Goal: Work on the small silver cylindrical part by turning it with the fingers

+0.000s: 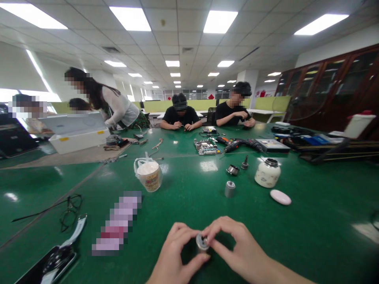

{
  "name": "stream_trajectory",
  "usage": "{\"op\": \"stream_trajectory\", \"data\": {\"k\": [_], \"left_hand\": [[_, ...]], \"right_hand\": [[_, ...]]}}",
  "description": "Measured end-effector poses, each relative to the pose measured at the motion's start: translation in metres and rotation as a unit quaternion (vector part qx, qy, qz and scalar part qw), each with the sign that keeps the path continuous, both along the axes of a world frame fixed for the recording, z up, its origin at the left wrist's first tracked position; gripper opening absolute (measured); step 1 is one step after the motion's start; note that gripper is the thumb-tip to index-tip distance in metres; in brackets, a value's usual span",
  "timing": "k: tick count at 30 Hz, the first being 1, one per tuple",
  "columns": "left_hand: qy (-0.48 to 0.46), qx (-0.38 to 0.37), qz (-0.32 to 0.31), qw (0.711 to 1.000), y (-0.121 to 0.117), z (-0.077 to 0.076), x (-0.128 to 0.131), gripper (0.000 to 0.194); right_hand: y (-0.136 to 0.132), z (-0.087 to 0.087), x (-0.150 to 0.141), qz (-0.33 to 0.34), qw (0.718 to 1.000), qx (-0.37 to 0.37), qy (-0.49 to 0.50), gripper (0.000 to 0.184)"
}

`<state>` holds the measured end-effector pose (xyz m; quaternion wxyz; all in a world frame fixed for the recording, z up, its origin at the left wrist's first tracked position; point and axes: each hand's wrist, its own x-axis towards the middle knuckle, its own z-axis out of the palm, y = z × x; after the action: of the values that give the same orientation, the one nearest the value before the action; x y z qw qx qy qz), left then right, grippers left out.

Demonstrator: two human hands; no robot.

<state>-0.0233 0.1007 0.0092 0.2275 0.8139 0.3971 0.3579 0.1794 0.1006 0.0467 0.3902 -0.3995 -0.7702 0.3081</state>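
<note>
The small metal cylinder (pixel 202 245) was found between the person's hands, low and just right of centre in the head view, above the near part of the green table (pixel 183 189); whether its base touched the surface could not be determined. Its long axis stood close to upright, with the upper end face visible. The left hand (pixel 173 252) was closed on the body, forefinger at the far left side and thumb across the near side. The right hand (pixel 237 244) came in from the right, its thumb and fingertips meeting at the upper rim; whether they gripped or merely touched could not be told. Both hands were in contact, so neither was nearer. Ahead and to the right stood a second metal cylinder (pixel 229 189), upright. Beyond it lay a metal ring part (pixel 233 170), with a white jar (pixel 268 174) farther right.
</note>
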Motion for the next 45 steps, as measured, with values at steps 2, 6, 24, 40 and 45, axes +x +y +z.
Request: {"op": "stream_trajectory", "data": {"k": [2, 6, 24, 40, 45], "left_hand": [[-0.002, 0.003, -0.002, 1.0, 0.001, -0.001, 0.0, 0.026], [-0.007, 0.013, -0.004, 1.0, 0.002, -0.003, -0.001, 0.027], [-0.049, 0.053, 0.026, 0.997, 0.002, -0.002, -0.009, 0.067], [-0.003, 0.056, 0.076, 0.996, 0.0, 0.014, -0.004, 0.014], [-0.003, 0.036, 0.082, 0.996, 0.0, 0.017, 0.002, 0.016]], "right_hand": [[-0.005, 0.001, -0.005, 0.002, 1.0, 0.002, -0.003, 0.012], [-0.002, -0.003, -0.008, -0.013, 1.0, 0.015, 0.018, 0.012], [0.003, -0.024, -0.009, 0.011, 0.989, -0.094, 0.116, 0.056], [0.0, -0.029, -0.012, 0.031, 0.981, -0.147, 0.125, 0.025], [0.002, -0.031, -0.012, 0.031, 0.981, -0.142, 0.131, 0.024]]}}
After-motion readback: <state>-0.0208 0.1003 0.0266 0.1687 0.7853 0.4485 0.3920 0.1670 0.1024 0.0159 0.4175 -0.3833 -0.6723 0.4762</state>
